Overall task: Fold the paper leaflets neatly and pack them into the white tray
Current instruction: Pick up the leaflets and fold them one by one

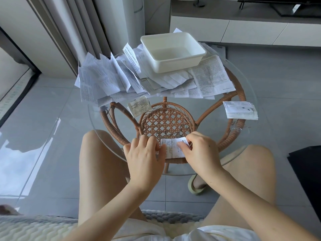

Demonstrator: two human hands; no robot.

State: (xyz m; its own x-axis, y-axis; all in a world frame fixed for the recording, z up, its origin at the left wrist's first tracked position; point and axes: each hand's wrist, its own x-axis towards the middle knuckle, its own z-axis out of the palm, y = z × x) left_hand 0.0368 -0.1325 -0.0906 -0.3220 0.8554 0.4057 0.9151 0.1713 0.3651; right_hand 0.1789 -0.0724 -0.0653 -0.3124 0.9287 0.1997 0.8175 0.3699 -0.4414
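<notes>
1. The single view looks out from the person's head, forward and steeply down over their own lap.
2. It sits close above the left hand (145, 157), the right hand (201, 152) and the leaflet (173, 149) between them, at lower centre.
3. The glass table (243, 124) fills the middle, and the white tray (175, 66) lies farther off on its far side.
4. The wide lens bends the edges, taking in the floor (52, 105), a curtain (74, 23) at upper left and a low cabinet (243, 30) at top right.

Glass table (191, 105) bears a leaflet heap (107, 80), 1 folded leaflet (139, 106), 1 folded stack (240, 110).
</notes>
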